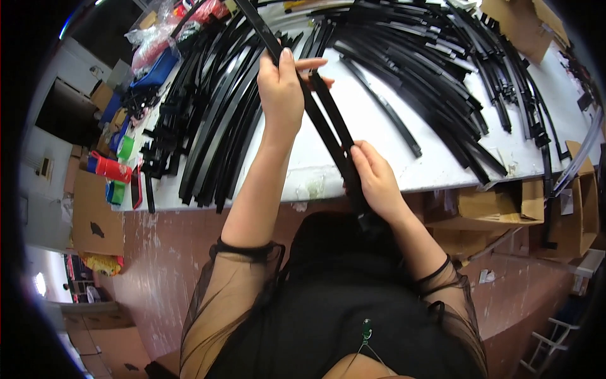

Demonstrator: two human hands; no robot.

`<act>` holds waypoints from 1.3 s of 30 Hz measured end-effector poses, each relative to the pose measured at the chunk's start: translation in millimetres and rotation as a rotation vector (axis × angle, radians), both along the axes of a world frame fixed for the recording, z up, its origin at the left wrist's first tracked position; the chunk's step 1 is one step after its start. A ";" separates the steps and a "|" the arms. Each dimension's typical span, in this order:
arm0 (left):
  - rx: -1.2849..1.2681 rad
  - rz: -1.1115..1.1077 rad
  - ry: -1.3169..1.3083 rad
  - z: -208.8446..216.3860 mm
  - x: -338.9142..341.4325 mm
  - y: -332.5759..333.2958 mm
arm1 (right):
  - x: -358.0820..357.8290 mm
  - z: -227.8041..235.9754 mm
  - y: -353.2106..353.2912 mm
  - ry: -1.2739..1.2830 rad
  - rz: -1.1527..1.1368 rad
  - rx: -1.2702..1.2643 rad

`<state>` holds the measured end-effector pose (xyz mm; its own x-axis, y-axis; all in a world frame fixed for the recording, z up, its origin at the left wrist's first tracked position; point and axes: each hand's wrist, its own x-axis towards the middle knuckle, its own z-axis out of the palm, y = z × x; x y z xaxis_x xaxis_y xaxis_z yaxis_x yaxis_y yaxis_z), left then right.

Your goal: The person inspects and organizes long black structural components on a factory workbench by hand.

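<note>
A long black strip [323, 131] slants across in front of me, over the near part of the white table [281, 186]. My left hand [281, 88] is closed round its upper part, thumb on top and a couple of fingers reaching past it to the right. A second, shorter black strip [331, 107] runs alongside, a narrow gap between the two. Lower down, my right hand [375, 180] grips both strips where they come together, its thumb on the near face. Their lower ends hang past the table's front edge, dark against my black clothing.
Piles of black strips lie left [218, 126] and right [410, 88] on the table, with a single strip [382, 107] between. Red tape rolls [113, 169] and a blue tray [154, 69] are at left. Cardboard boxes [499, 202] stand below the table's right side.
</note>
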<state>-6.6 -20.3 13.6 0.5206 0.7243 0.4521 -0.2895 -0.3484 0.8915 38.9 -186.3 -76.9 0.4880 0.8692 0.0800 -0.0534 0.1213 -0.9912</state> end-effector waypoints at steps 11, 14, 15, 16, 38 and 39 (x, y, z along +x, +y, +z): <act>-0.058 0.080 -0.022 -15.2 10.7 17.2 | 6.3 8.4 -5.8 0.008 -0.093 0.000; -0.003 0.192 0.021 -13.2 17.6 1.8 | 9.1 10.1 -13.2 -0.048 -0.079 -0.018; -0.072 0.164 -0.013 -13.6 20.6 0.4 | 7.5 20.1 -19.0 -0.141 -0.031 -0.089; -0.041 0.151 -0.032 -11.0 19.6 -2.5 | 5.4 22.5 -20.3 -0.119 -0.007 -0.074; -0.005 -0.215 0.533 -75.9 -51.3 -65.7 | 336.0 95.1 -196.4 -1.028 -1.026 -0.674; -0.007 -0.226 0.540 -75.9 -51.1 -64.6 | 347.7 95.0 -197.8 -1.044 -1.014 -0.744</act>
<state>-57.8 -84.9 -62.2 0.8178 0.5705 0.0755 0.1403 -0.3250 0.9353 386.7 -384.1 18.1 0.8563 0.2405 0.4570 0.4383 -0.8065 -0.3968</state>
